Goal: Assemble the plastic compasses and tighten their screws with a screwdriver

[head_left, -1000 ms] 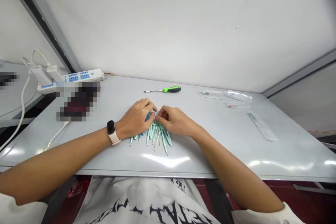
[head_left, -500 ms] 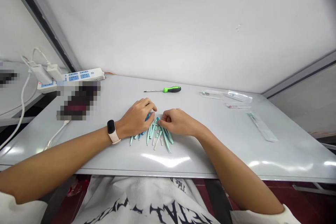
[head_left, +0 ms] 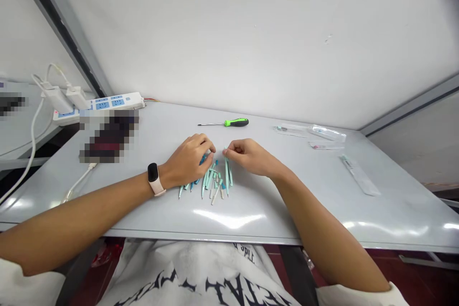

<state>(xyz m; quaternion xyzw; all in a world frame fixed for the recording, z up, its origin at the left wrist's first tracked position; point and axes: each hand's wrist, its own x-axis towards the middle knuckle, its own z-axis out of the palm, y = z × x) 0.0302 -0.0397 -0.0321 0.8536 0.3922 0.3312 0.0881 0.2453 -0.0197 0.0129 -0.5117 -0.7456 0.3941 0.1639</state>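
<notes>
Pinching a slim teal plastic stick [head_left: 226, 174] between the thumb and fingertips of my right hand [head_left: 247, 157], I keep that hand nearly closed, with the stick hanging down from my fingers toward the table. My left hand [head_left: 187, 162] is curved and lies palm down at the far left edge of a loose fan of teal, blue and white plastic pieces [head_left: 211, 185], its fingers curled over a blue piece [head_left: 202, 159]. I cannot tell whether that hand has a real grip on the piece. The fan lies on a pale gray table [head_left: 287, 205], between my hands and toward the near side, most pieces pointing toward me. A black wristband watch [head_left: 154, 179] sits on my left wrist. Farther off, a screwdriver with a green and black handle [head_left: 236, 123] lies near the far edge. Clear plastic packets [head_left: 358, 175] lie to the right, and a white power strip [head_left: 98, 104] sits at the far left corner.
</notes>
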